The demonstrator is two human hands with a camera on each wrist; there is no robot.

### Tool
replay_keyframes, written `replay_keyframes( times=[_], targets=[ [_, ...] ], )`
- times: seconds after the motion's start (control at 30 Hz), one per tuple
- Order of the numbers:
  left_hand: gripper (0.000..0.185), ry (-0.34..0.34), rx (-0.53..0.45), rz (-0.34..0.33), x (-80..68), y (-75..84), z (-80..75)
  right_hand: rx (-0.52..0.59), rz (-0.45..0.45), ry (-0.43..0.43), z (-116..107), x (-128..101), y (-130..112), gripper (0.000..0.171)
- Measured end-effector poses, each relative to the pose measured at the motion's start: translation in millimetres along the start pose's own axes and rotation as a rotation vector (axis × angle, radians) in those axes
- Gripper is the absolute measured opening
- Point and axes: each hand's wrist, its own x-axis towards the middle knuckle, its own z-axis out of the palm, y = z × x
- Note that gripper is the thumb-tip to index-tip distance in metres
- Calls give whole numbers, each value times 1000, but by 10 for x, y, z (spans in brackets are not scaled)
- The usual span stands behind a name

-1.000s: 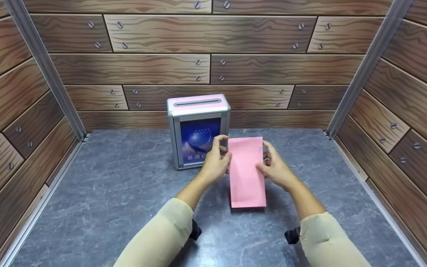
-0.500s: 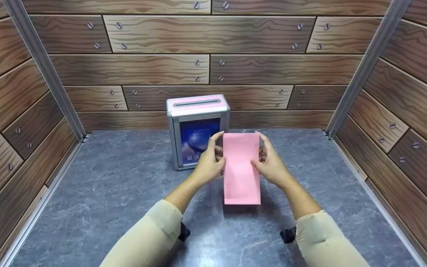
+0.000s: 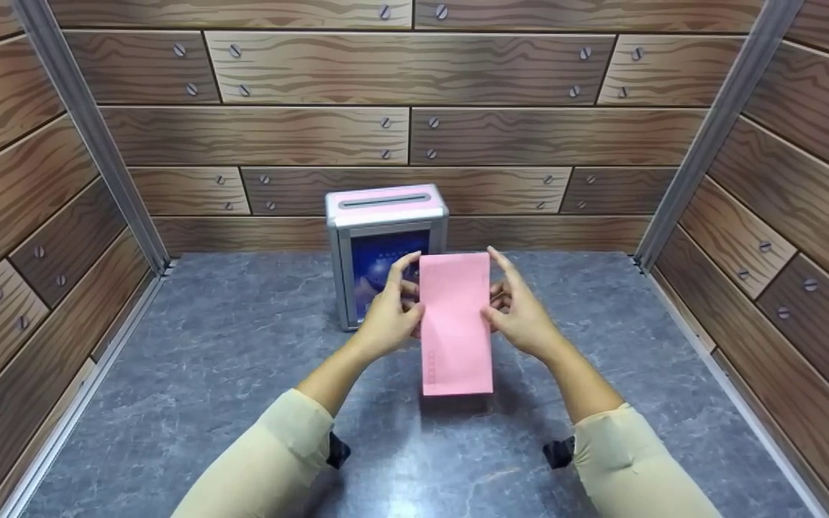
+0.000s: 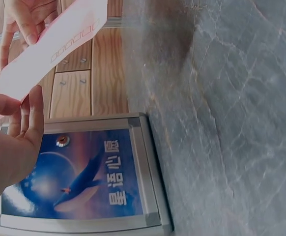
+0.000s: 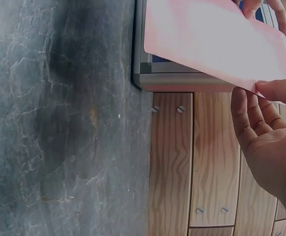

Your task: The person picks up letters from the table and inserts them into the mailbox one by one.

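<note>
A pink envelope [image 3: 456,327] with a row of small printed squares near its lower left corner is held up above the table. My left hand [image 3: 388,316] pinches its left edge between thumb and fingers. On the opposite edge, my right hand [image 3: 522,320] pinches it the same way, index finger reaching up to the top corner. Behind the left hand stands a silver-framed box [image 3: 387,212] with a slot in its pink top. In the left wrist view the box's front [image 4: 84,177] shows a whale picture, white characters and a small lock.
The box stands upright on a grey marbled table [image 3: 227,403]. Wood-plank-patterned walls [image 3: 414,68] with metal corner posts [image 3: 91,137] enclose the table at the back and both sides.
Both hands have carried the envelope left and slightly up, so it now overlaps the box's right front. The index fingers have moved up to the envelope's top corners. The box stays put.
</note>
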Motion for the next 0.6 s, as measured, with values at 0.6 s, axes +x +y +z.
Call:
replay_keyframes(
  times=[0.6],
  targets=[
    [91, 19, 94, 51, -41, 131, -321, 16, -58, -1, 118, 175, -241, 94]
  ],
)
